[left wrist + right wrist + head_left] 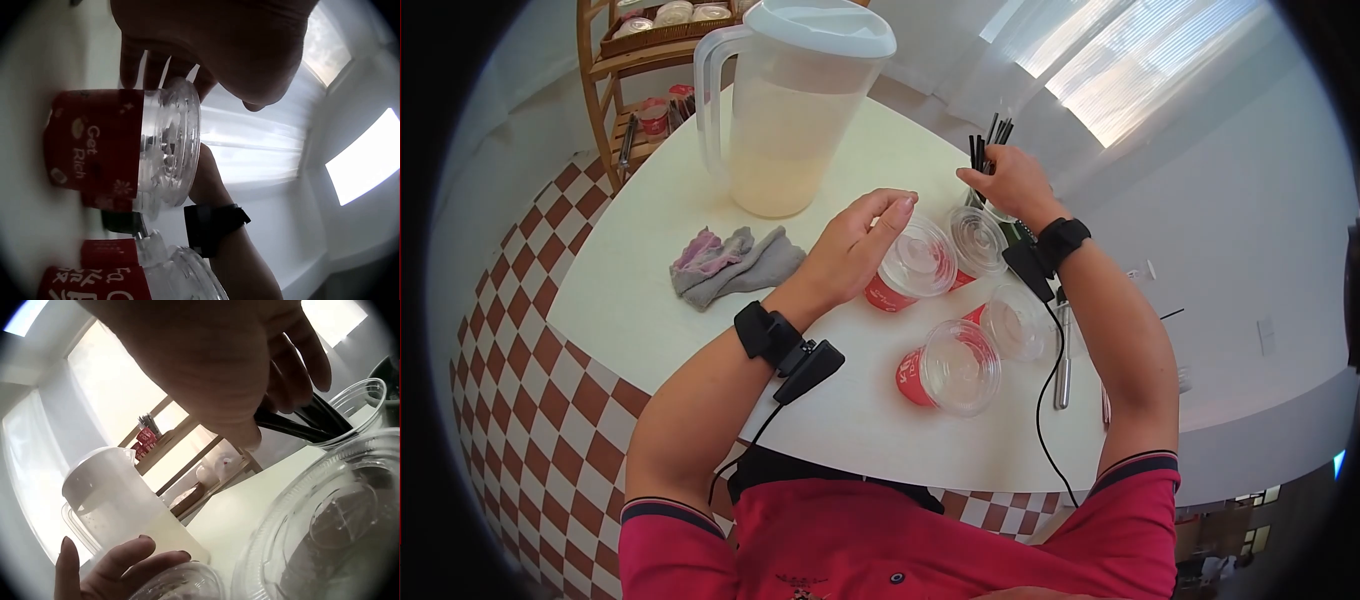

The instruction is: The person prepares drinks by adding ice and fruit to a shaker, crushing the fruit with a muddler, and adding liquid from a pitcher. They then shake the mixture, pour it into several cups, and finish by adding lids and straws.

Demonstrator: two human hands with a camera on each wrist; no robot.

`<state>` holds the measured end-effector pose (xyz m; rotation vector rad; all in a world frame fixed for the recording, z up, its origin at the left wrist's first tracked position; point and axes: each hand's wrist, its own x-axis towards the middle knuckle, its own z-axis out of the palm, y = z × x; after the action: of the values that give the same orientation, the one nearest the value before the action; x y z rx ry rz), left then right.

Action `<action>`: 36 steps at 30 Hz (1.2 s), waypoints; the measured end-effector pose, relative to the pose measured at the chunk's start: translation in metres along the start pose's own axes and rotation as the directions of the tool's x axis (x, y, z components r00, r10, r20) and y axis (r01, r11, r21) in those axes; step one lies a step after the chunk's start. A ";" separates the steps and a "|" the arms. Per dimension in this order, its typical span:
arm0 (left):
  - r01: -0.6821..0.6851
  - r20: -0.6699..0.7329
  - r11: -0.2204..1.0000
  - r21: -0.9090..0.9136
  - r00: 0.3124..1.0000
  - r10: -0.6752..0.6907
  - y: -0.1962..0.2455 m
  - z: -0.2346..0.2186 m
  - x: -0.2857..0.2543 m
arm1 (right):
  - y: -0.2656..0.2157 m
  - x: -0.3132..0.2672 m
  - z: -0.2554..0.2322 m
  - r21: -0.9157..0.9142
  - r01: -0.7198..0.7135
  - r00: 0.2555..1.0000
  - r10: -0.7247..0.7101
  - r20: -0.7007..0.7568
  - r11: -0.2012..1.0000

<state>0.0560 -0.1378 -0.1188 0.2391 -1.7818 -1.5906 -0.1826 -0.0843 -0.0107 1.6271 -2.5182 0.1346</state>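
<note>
My right hand (1018,185) is at the far edge of the table, its thumb and fingers pinching black straws (294,428) that stand in a clear cup (378,403). Beside a lidded plastic cup with a red printed band (94,144), my left hand (850,245) holds its fingers extended along the far side, near the lid. Another lidded cup (978,240) stands just right of that one. Two more lidded cups, one nearer me (950,370) and one behind it (1015,325), sit toward the right.
A large lidded pitcher (795,130) of pale liquid stands at the back left of the white table (650,330). A crumpled grey and pink cloth (735,265) lies before it. At the right lies a metal rod (1063,370). A wooden shelf (605,68) stands beyond the table.
</note>
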 end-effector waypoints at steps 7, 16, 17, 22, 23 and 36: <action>0.007 -0.001 1.000 0.016 1.000 -0.007 -0.002 0.000 -0.001 | 0.000 0.007 0.002 0.064 -0.015 1.000 0.016 -0.014 0.998; -0.007 0.004 0.999 0.045 1.000 0.007 0.000 0.000 -0.002 | 0.020 -0.010 -0.036 0.338 -0.023 0.996 0.050 -0.073 0.941; -0.008 0.002 0.999 0.047 1.000 0.008 0.001 0.001 -0.002 | 0.022 -0.012 -0.042 0.364 -0.017 0.995 0.052 -0.089 0.931; -0.042 -0.035 0.994 0.097 0.998 0.045 0.002 -0.001 -0.002 | 0.026 -0.020 -0.071 0.524 0.040 0.975 0.082 -0.208 0.851; -0.054 -0.051 0.993 0.106 0.997 0.060 0.002 -0.003 -0.002 | 0.025 -0.024 -0.081 0.576 0.067 0.971 0.081 -0.227 0.814; -0.163 -0.011 0.947 -0.277 0.986 0.166 0.037 -0.011 -0.010 | -0.064 -0.083 -0.121 0.790 0.155 0.979 -0.199 -0.043 0.593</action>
<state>0.0818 -0.1329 -0.0888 -0.0518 -1.5217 -1.6978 -0.0825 -0.0176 0.0945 2.1479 -2.4263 1.3935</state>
